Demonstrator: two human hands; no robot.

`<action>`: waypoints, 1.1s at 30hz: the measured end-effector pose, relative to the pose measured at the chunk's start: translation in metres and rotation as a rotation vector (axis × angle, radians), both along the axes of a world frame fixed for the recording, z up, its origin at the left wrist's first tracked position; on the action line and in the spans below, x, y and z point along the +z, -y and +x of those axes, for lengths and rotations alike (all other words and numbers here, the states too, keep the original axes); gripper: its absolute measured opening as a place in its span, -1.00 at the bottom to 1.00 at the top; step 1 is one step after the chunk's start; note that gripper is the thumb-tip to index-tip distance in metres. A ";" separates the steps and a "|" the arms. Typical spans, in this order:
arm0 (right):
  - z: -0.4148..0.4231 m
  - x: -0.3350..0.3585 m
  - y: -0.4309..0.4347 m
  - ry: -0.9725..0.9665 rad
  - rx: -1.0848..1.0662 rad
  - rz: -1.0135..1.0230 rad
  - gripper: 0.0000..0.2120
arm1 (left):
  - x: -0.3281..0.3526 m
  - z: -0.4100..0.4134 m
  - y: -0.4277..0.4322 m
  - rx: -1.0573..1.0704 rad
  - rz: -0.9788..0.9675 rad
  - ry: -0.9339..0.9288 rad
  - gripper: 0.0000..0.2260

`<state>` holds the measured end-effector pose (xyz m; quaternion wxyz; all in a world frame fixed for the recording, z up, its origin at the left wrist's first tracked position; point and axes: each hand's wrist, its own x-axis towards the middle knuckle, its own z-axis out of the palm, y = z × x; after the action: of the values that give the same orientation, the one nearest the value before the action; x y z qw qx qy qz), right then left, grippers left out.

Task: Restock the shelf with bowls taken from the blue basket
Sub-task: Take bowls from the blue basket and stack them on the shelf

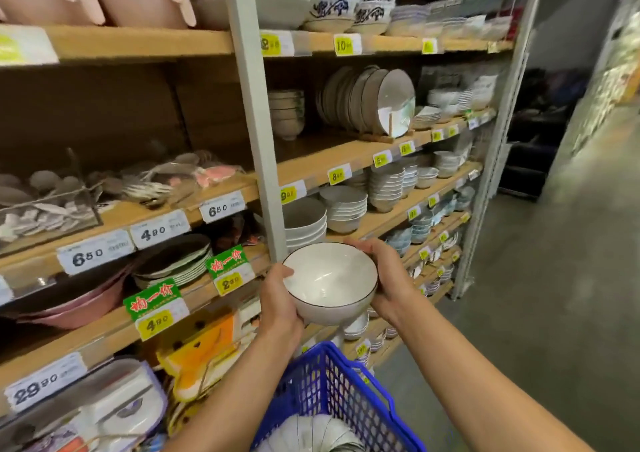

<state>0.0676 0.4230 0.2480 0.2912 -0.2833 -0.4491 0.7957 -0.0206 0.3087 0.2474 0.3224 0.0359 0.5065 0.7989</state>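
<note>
I hold a white bowl with a thin dark rim in both hands, in front of the shelving and above the blue basket. My left hand grips its left side with the thumb over the rim. My right hand wraps round its right side. The basket sits low between my forearms with more white bowls lying in it. Just behind the held bowl, a stack of similar white bowls stands on a wooden shelf.
A grey upright post divides the shelving. Stacked plates and patterned bowls fill higher shelves to the right. Price tags line the shelf edges. Plates and packaged goods sit at the left. A grey floor aisle runs along the right.
</note>
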 end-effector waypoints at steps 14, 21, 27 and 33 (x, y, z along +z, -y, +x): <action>0.094 0.027 -0.182 -0.025 0.018 0.144 -0.63 | 0.030 0.100 -0.190 0.036 0.074 0.003 -0.75; 0.110 0.053 -0.252 -0.009 0.002 0.118 -0.72 | 0.054 0.120 -0.259 0.074 0.067 -0.038 -0.74; 0.086 0.072 -0.298 0.006 -0.013 0.085 -0.74 | 0.071 0.101 -0.301 0.034 0.048 -0.042 -0.80; 0.035 0.091 -0.336 0.005 0.062 0.097 -0.72 | 0.085 0.048 -0.340 0.117 0.073 -0.089 -0.81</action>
<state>0.1024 0.7593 0.3392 0.2789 -0.2569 -0.4962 0.7810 0.0279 0.6487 0.3320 0.2509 0.0536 0.4921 0.8319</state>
